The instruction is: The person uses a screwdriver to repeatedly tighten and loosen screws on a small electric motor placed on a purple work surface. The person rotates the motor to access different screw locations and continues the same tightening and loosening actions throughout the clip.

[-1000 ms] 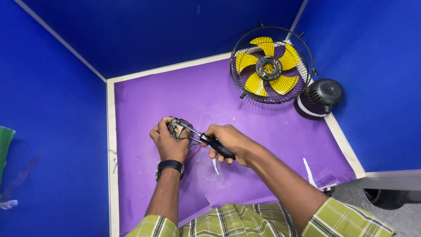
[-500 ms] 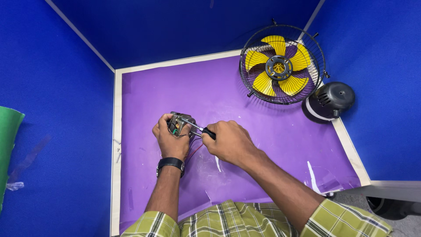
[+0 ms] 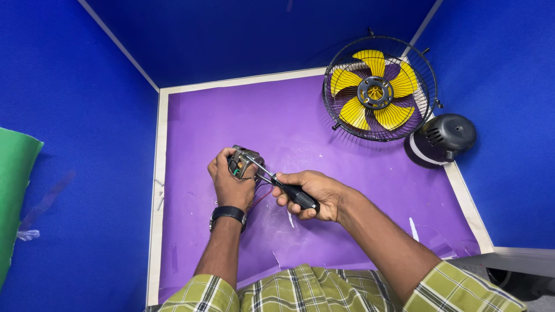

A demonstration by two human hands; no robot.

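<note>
Room: blue walls [image 3: 69,86] are standing all around the worktop.
Worktop: a purple mat [image 3: 300,121] is covering it, with a pale edge showing.
Left hand [image 3: 231,179]: it is wrapping tight around a small motor [image 3: 241,164], just above the mat's middle.
Right hand [image 3: 315,193]: it is gripping a black-handled screwdriver [image 3: 289,190], its tip touching the motor.
Far corner: a yellow fan in a wire cage [image 3: 378,89] is lying beside a black round cover [image 3: 448,136].
</note>
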